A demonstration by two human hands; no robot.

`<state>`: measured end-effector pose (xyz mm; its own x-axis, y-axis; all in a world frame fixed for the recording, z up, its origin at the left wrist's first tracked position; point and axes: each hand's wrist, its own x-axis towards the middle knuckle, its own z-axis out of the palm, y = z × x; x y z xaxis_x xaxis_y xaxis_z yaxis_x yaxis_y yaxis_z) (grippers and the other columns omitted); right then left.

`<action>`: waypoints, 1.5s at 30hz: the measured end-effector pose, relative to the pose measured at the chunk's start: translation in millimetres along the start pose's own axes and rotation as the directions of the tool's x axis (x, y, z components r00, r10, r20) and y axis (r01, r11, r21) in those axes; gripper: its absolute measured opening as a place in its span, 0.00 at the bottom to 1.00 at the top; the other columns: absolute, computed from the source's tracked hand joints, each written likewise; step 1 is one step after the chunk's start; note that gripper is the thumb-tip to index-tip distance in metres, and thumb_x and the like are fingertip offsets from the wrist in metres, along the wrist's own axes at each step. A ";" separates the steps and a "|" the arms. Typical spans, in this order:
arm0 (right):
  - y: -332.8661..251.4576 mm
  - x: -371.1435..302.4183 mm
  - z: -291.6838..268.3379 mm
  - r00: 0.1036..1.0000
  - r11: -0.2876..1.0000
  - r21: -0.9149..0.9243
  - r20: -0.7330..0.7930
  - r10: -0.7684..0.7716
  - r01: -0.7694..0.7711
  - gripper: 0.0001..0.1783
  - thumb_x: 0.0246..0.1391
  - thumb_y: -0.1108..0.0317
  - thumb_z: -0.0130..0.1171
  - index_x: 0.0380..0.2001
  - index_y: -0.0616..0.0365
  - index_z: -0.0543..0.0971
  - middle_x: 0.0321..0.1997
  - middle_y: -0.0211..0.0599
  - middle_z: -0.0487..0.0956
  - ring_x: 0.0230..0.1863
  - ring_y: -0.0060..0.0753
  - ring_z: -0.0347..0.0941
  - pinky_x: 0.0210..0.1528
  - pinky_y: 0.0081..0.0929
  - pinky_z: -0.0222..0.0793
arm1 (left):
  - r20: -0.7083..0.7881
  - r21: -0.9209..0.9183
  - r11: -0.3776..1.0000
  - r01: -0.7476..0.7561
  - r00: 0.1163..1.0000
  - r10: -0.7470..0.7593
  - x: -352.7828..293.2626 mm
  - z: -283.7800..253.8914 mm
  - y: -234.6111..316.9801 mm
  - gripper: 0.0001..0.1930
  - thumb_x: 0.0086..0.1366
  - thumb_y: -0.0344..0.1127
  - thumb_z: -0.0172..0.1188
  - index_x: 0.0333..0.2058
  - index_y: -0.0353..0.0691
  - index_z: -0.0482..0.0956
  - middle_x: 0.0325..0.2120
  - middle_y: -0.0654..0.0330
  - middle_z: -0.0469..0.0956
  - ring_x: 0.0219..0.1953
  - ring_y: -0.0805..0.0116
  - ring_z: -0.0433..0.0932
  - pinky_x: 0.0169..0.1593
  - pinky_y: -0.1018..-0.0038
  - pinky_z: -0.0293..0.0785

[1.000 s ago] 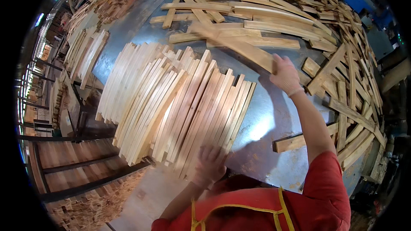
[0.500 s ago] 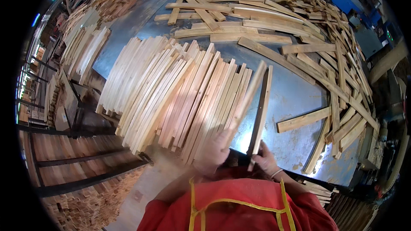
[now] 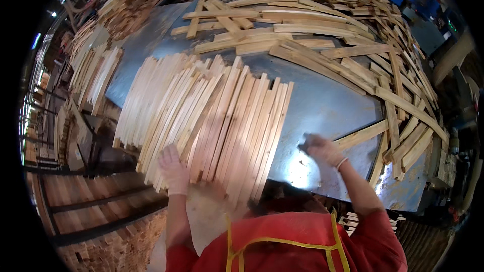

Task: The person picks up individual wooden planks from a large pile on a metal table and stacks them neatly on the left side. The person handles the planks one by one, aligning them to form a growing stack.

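Many pale strips (image 3: 237,121) lie side by side on the surface (image 3: 327,95). Your left hand (image 3: 173,170) rests outstretched on near ends, clasping nothing; your right hand (image 3: 323,151), blurred, is rightward: can't tell its grip.

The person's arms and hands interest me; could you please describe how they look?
Short red sleeves leave both forearms bare. The left hand and right hand each appear to wear a thin, pale glove; a light band, perhaps a cuff, shows at the right wrist. Blur hides finer detail on the right.
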<state>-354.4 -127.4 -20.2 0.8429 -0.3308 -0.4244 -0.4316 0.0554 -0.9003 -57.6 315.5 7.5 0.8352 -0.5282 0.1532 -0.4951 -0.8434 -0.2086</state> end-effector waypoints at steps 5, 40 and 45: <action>-27.9 66.2 -180.5 0.843 0.654 -0.744 -0.436 -0.315 -0.140 0.45 0.54 0.59 0.74 0.71 0.63 0.68 0.65 0.53 0.79 0.62 0.59 0.77 0.66 0.43 0.74 | -0.247 -0.189 0.939 -0.287 0.939 0.238 -39.0 14.0 110.9 0.42 0.65 0.46 0.67 0.76 0.44 0.64 0.71 0.50 0.67 0.75 0.43 0.61 0.78 0.48 0.57; -69.5 76.8 -50.4 0.950 0.857 -0.513 -0.289 -0.114 -0.054 0.38 0.60 0.48 0.68 0.66 0.61 0.76 0.56 0.60 0.84 0.58 0.62 0.80 0.61 0.45 0.77 | -0.296 -0.596 0.554 -0.581 0.801 0.521 -13.5 -46.9 231.9 0.32 0.41 0.46 0.70 0.47 0.38 0.77 0.44 0.53 0.73 0.48 0.49 0.72 0.56 0.48 0.68; -69.8 113.5 -146.9 0.901 0.596 -0.759 -0.414 -0.128 -0.264 0.37 0.54 0.47 0.71 0.59 0.59 0.72 0.50 0.64 0.83 0.52 0.65 0.81 0.56 0.52 0.78 | -0.290 -0.580 0.581 -0.571 0.812 0.507 -17.7 -41.6 238.4 0.33 0.39 0.36 0.66 0.50 0.41 0.75 0.46 0.53 0.72 0.49 0.48 0.72 0.57 0.46 0.67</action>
<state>-275.8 -307.2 8.5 0.6818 -0.6952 -0.2277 -0.7234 -0.5943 -0.3515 -200.4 119.7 -4.8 0.3572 -0.8851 0.2984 -0.9032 -0.2460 0.3516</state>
